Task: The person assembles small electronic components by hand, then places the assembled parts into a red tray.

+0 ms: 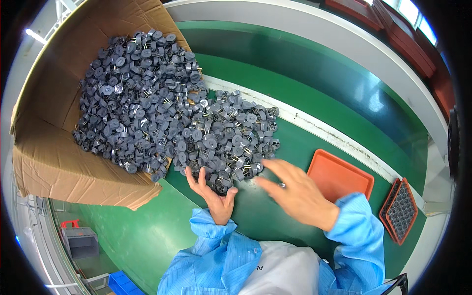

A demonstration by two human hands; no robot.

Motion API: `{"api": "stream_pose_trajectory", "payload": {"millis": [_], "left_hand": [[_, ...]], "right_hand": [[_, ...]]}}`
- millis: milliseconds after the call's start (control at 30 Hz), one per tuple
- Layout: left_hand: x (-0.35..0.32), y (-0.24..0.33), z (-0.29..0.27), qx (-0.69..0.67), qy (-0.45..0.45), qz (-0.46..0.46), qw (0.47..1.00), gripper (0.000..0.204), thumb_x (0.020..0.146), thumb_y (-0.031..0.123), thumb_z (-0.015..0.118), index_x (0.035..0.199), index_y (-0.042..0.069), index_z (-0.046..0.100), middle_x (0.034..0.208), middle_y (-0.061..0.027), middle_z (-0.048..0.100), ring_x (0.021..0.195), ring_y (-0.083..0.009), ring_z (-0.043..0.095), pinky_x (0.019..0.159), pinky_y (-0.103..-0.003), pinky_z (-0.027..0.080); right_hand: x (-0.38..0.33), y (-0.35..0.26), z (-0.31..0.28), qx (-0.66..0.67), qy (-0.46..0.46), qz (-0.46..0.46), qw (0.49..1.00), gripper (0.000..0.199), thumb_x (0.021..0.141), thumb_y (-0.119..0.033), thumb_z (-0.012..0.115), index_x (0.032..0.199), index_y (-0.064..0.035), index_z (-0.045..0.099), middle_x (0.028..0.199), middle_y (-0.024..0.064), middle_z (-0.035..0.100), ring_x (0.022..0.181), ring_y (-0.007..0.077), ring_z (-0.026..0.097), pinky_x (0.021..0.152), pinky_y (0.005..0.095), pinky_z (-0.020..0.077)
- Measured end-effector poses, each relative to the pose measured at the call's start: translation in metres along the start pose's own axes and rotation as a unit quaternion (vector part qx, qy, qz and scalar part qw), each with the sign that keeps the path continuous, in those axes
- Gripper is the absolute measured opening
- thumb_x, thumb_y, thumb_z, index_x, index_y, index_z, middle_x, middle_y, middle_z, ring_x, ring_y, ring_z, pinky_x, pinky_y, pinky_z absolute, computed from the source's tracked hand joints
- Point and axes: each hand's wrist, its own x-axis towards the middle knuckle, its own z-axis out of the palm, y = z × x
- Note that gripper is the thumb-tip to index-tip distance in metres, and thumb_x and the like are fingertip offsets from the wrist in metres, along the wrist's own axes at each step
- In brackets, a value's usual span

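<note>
A big heap of small round dark grey parts with brass-coloured pins (211, 140), which look like plug bodies, spills from a tipped cardboard box (73, 169) onto a green work surface (290, 137). At the heap's near edge is my left hand (214, 199), its fingers spread and the tips against the parts. A few parts sit between its fingers and thumb without being gripped. My right hand (297, 194), a ring on one finger, hovers by the heap's right edge. Its fingers are apart and nothing shows in them; they are slightly blurred.
An orange-red tray (339, 174) lies right of my right hand. Farther right, red trays (402, 211) hold rows of dark parts. A white rail (339, 140) crosses behind the heap. A grey bin (81, 243) and a blue crate (123, 283) stand at lower left.
</note>
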Motion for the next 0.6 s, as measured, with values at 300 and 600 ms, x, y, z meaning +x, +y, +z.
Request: {"api": "stream_pose_trajectory", "payload": {"millis": [300, 600], "left_hand": [[0.029, -0.006, -0.004, 0.058, 0.026, -0.033, 0.997, 0.074, 0.108, 0.05, 0.05, 0.165, 0.005, 0.036, 0.176, -0.028, 0.012, 0.162, -0.0512, 0.005, 0.127, -0.067, 0.002], [0.039, -0.01, -0.001, 0.078, 0.004, -0.044, 0.996, 0.067, 0.112, 0.047, 0.04, 0.167, 0.01, 0.037, 0.178, -0.0235, 0.011, 0.164, -0.0491, 0.004, 0.129, -0.062, 0.003]], "right_hand": [[0.074, 0.013, 0.058, -0.145, -0.066, -0.041, 0.986, 0.047, 0.092, -0.017, 0.067, 0.137, -0.0284, 0.067, 0.155, 0.0248, 0.047, 0.14, 0.0541, 0.045, 0.1, 0.061, 0.0482], [0.079, 0.012, 0.068, -0.15, -0.067, -0.047, 0.985, 0.032, 0.087, -0.016, 0.071, 0.119, -0.0189, 0.067, 0.146, 0.0262, 0.051, 0.134, 0.0523, 0.049, 0.091, 0.0534, 0.0564]]}}
